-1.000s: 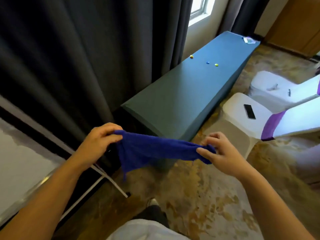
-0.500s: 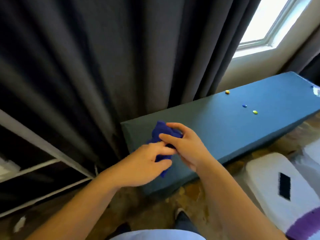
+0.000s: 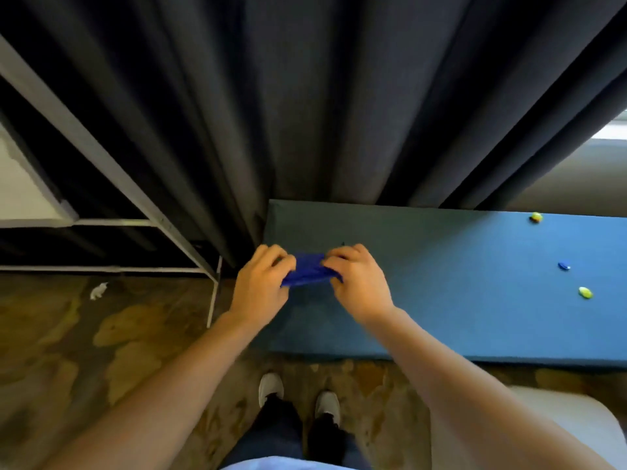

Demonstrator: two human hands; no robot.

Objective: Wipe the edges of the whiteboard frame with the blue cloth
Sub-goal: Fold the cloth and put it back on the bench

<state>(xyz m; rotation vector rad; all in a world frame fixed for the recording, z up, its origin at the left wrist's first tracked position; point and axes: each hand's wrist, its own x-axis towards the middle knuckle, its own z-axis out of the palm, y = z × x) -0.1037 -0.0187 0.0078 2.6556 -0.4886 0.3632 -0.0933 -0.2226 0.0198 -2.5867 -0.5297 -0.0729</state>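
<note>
While both hands hold the blue cloth (image 3: pixel 310 270) over the near corner of the blue table (image 3: pixel 441 283), the step in hand seems to be folding it into a small pad. To do this well, the edges should meet evenly, so the pad is thick enough to press on a thin rail. The left hand (image 3: pixel 263 288) pinches the left end of the cloth and the right hand (image 3: pixel 358 283) pinches the right end; the fingers of both are closed on it. The cloth lies bunched between the fingertips. The whiteboard frame (image 3: pixel 101 157) stands well apart, to the left of the left fingers, not yet touched.
</note>
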